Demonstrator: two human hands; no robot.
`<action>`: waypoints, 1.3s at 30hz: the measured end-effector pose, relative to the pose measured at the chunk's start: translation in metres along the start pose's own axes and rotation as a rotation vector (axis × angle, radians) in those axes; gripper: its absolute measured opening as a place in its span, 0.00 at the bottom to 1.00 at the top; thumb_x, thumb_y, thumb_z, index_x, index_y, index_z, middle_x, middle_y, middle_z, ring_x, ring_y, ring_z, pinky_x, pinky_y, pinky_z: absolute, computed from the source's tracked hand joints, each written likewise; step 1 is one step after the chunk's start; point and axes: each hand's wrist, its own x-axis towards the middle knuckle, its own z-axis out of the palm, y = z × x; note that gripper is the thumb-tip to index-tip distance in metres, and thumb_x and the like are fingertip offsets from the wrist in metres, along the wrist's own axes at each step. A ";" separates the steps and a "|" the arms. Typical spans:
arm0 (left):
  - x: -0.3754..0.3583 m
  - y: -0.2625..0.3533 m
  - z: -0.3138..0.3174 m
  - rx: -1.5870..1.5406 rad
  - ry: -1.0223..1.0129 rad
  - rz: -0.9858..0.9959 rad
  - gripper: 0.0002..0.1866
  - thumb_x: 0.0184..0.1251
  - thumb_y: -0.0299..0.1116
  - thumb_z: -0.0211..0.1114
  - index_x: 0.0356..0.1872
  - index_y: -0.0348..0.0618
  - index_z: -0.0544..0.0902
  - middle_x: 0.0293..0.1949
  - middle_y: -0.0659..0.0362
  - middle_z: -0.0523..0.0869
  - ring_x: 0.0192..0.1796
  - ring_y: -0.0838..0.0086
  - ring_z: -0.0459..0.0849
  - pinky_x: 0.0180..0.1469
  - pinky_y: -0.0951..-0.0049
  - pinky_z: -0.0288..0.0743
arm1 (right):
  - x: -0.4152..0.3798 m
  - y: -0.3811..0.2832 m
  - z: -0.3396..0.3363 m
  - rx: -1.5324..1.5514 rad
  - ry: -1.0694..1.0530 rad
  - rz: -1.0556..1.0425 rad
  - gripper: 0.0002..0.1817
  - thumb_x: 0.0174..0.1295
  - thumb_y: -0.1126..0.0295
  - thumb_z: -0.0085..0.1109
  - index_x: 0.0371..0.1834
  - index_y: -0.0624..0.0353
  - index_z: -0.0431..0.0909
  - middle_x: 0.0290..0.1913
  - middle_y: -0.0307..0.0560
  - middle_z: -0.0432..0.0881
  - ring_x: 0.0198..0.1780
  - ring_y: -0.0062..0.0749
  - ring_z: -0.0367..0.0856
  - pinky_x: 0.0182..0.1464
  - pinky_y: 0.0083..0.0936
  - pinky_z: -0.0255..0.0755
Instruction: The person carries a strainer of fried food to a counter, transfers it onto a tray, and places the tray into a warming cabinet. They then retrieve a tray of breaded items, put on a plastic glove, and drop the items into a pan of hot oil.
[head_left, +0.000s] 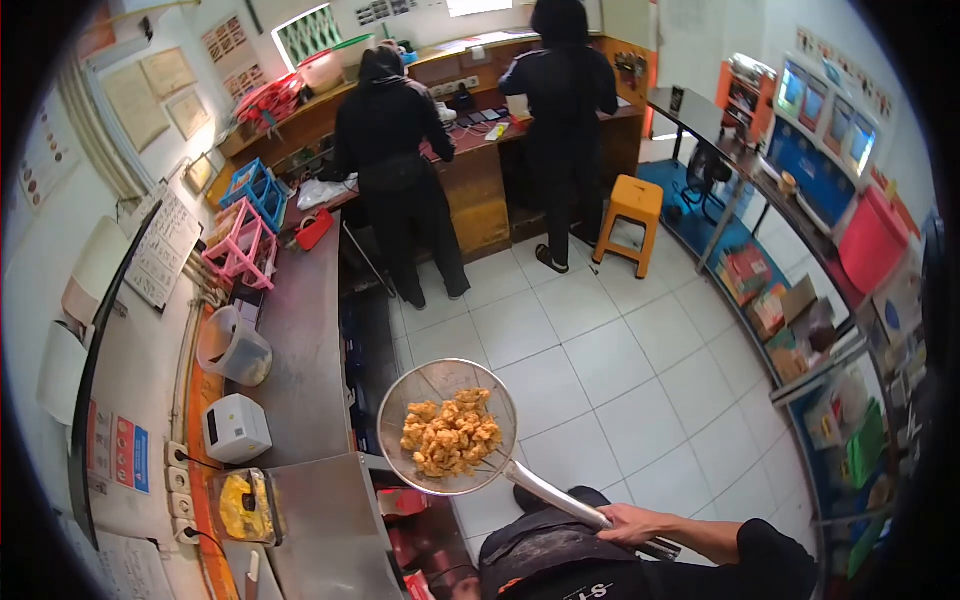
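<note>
While gripped, strainer [447, 427] up-left, diagonal.

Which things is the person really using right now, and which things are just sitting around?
In use:
- right hand, gripping the handle
- wire strainer, held over the floor
- fried golden pieces inside it

Just sitting around:
- orange stool
- clear jug on the steel counter
- small white machine
- pink rack and blue rack
- two people at the far counter
</note>
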 end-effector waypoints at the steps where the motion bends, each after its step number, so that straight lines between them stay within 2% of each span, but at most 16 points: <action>1: 0.003 0.008 0.007 -0.046 0.026 -0.005 0.14 0.71 0.41 0.62 0.43 0.40 0.83 0.36 0.57 0.85 0.40 0.70 0.83 0.42 0.71 0.78 | 0.014 -0.001 -0.013 -0.038 0.001 -0.067 0.22 0.61 0.58 0.60 0.50 0.65 0.72 0.28 0.40 0.72 0.31 0.25 0.70 0.33 0.29 0.67; 7: -0.029 0.092 0.034 -0.295 0.240 -0.070 0.14 0.70 0.43 0.63 0.41 0.41 0.84 0.35 0.58 0.86 0.40 0.71 0.84 0.41 0.71 0.78 | 0.048 -0.037 -0.104 -0.174 -0.199 0.003 0.33 0.59 0.49 0.57 0.58 0.66 0.70 0.35 0.46 0.76 0.37 0.31 0.73 0.40 0.33 0.70; 12: -0.128 0.084 0.105 -0.462 0.412 -0.077 0.12 0.69 0.39 0.65 0.43 0.42 0.84 0.35 0.62 0.86 0.38 0.76 0.82 0.40 0.76 0.78 | 0.074 -0.075 -0.183 -0.172 -0.322 0.067 0.27 0.58 0.60 0.60 0.57 0.66 0.72 0.32 0.43 0.79 0.31 0.24 0.75 0.33 0.26 0.73; 13: -0.147 0.053 0.122 -0.372 0.344 -0.123 0.17 0.72 0.41 0.63 0.54 0.43 0.81 0.39 0.62 0.86 0.38 0.78 0.83 0.37 0.80 0.75 | 0.088 -0.079 -0.199 -0.158 -0.395 0.146 0.25 0.57 0.63 0.60 0.56 0.66 0.73 0.32 0.42 0.80 0.32 0.24 0.75 0.35 0.27 0.73; 15: -0.188 0.028 0.183 -0.175 0.308 -0.374 0.13 0.72 0.38 0.61 0.51 0.43 0.82 0.43 0.60 0.85 0.43 0.75 0.81 0.44 0.70 0.76 | 0.112 -0.120 -0.231 -0.170 -0.431 0.178 0.20 0.52 0.69 0.58 0.49 0.68 0.76 0.30 0.41 0.79 0.33 0.21 0.76 0.35 0.25 0.73; 17: -0.197 0.019 0.239 0.783 0.206 -0.051 0.14 0.67 0.34 0.59 0.49 0.39 0.82 0.48 0.51 0.85 0.47 0.60 0.83 0.53 0.62 0.76 | 0.148 -0.107 -0.261 -0.235 -0.418 -0.082 0.27 0.47 0.66 0.57 0.51 0.72 0.75 0.34 0.47 0.82 0.37 0.28 0.78 0.42 0.28 0.74; 19: -0.223 0.101 0.302 0.181 0.451 -0.397 0.16 0.62 0.34 0.61 0.48 0.38 0.83 0.45 0.47 0.86 0.50 0.56 0.85 0.51 0.57 0.78 | 0.176 -0.081 -0.302 -0.193 -0.437 -0.176 0.30 0.43 0.64 0.62 0.49 0.73 0.74 0.31 0.51 0.80 0.33 0.32 0.75 0.40 0.29 0.73; 20: -0.219 0.162 0.321 -0.259 0.551 -0.657 0.17 0.64 0.36 0.61 0.49 0.39 0.84 0.47 0.47 0.87 0.51 0.58 0.85 0.52 0.59 0.78 | 0.187 -0.014 -0.356 -0.371 -0.545 0.091 0.36 0.60 0.53 0.69 0.60 0.67 0.65 0.49 0.54 0.71 0.49 0.40 0.72 0.48 0.31 0.71; 22: -0.232 0.158 0.346 -0.191 0.488 -0.557 0.17 0.66 0.40 0.61 0.49 0.40 0.85 0.47 0.48 0.87 0.50 0.60 0.86 0.54 0.61 0.78 | 0.203 -0.051 -0.405 -0.470 -0.646 0.146 0.33 0.61 0.52 0.68 0.55 0.69 0.68 0.37 0.48 0.72 0.38 0.33 0.70 0.39 0.32 0.70; 23: -0.241 0.137 0.334 -0.174 0.437 -0.491 0.18 0.67 0.42 0.61 0.48 0.40 0.85 0.48 0.48 0.87 0.50 0.61 0.86 0.55 0.62 0.77 | 0.177 -0.092 -0.316 -0.562 -0.628 0.159 0.32 0.62 0.52 0.67 0.55 0.69 0.68 0.36 0.47 0.72 0.38 0.33 0.70 0.39 0.31 0.70; 28: -0.224 0.138 0.381 -0.496 0.490 -0.480 0.15 0.64 0.38 0.63 0.47 0.42 0.86 0.46 0.50 0.88 0.49 0.62 0.86 0.55 0.62 0.77 | 0.187 -0.118 -0.300 -0.628 -0.676 0.079 0.26 0.64 0.55 0.65 0.50 0.68 0.69 0.35 0.46 0.71 0.36 0.30 0.69 0.34 0.30 0.67; 29: -0.220 0.137 0.384 -0.536 0.509 -0.479 0.14 0.63 0.37 0.64 0.47 0.43 0.86 0.46 0.50 0.88 0.48 0.63 0.86 0.55 0.62 0.77 | 0.193 -0.059 -0.313 -0.245 -0.530 0.287 0.21 0.65 0.58 0.64 0.45 0.66 0.70 0.32 0.43 0.71 0.34 0.26 0.69 0.30 0.28 0.65; 32: -0.210 0.123 0.377 -0.558 0.577 -0.364 0.13 0.61 0.34 0.65 0.46 0.44 0.86 0.45 0.51 0.88 0.48 0.63 0.86 0.55 0.62 0.77 | 0.204 -0.150 -0.270 -0.712 -0.590 0.030 0.28 0.42 0.62 0.63 0.45 0.73 0.74 0.26 0.50 0.77 0.29 0.33 0.73 0.37 0.31 0.72; 34: -0.214 0.111 0.353 -0.223 0.630 -0.013 0.13 0.60 0.27 0.63 0.47 0.44 0.85 0.42 0.55 0.88 0.48 0.66 0.85 0.54 0.66 0.77 | 0.196 -0.178 -0.259 -0.707 -0.576 0.064 0.24 0.42 0.63 0.64 0.38 0.71 0.73 0.23 0.46 0.73 0.27 0.32 0.71 0.33 0.31 0.69; 36: -0.222 0.095 0.328 -0.637 0.831 -0.386 0.13 0.62 0.26 0.59 0.48 0.43 0.83 0.40 0.56 0.87 0.47 0.66 0.85 0.53 0.67 0.78 | 0.190 -0.181 -0.252 -0.736 -0.568 0.092 0.22 0.42 0.64 0.63 0.36 0.70 0.73 0.23 0.45 0.72 0.27 0.31 0.71 0.32 0.30 0.68; 39: -0.244 0.021 0.274 -0.284 1.378 -0.524 0.12 0.72 0.33 0.53 0.46 0.37 0.81 0.39 0.48 0.86 0.47 0.61 0.85 0.49 0.64 0.77 | 0.175 -0.133 -0.273 -0.777 -0.587 -0.068 0.19 0.59 0.60 0.64 0.39 0.65 0.71 0.27 0.41 0.72 0.30 0.26 0.70 0.29 0.27 0.64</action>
